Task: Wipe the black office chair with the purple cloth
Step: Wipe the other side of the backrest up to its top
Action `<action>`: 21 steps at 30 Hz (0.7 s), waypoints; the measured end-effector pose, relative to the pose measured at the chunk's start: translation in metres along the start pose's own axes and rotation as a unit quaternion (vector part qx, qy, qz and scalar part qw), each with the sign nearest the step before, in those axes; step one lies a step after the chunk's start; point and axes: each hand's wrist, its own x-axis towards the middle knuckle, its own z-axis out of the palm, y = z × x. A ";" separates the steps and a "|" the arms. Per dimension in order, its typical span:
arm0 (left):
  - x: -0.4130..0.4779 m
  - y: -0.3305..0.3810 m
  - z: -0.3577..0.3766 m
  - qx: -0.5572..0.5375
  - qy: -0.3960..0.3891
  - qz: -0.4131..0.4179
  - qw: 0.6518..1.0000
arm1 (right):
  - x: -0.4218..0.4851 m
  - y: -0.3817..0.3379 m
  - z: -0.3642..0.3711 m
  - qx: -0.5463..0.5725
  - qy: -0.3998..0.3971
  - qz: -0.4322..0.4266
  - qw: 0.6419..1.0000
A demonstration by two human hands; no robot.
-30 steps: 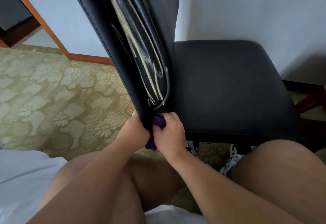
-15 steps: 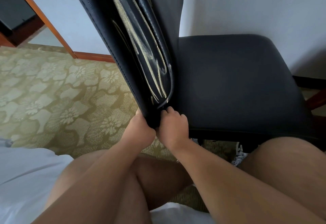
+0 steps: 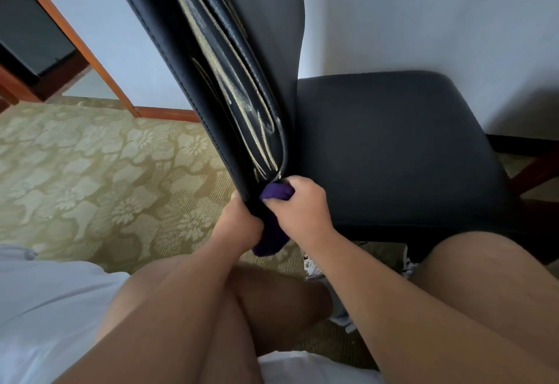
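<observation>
Head: bunched cloth (image 3: 276, 193), leathery chair (image 3: 393, 148)

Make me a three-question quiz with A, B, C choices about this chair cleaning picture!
1. Where on the chair's backrest is the purple cloth? A top B middle C bottom edge
2. What colour is the chair's seat? A black B red C white
3. What is the right hand doing? A lying open B fisted, empty C gripping the cloth
Answers: C, the cloth sits at the backrest's lowest corner; A, the seat is black; C, its fingers curl round the cloth.
</observation>
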 end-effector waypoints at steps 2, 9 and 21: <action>-0.007 0.006 -0.002 -0.007 0.001 -0.002 1.000 | -0.004 -0.010 -0.017 0.051 0.017 0.036 0.998; -0.031 0.024 -0.020 -0.094 0.047 0.005 0.994 | -0.022 -0.028 -0.046 0.179 0.054 0.054 0.981; -0.052 0.035 -0.014 -0.108 0.060 0.018 0.992 | -0.025 0.002 -0.015 0.171 0.149 0.036 0.973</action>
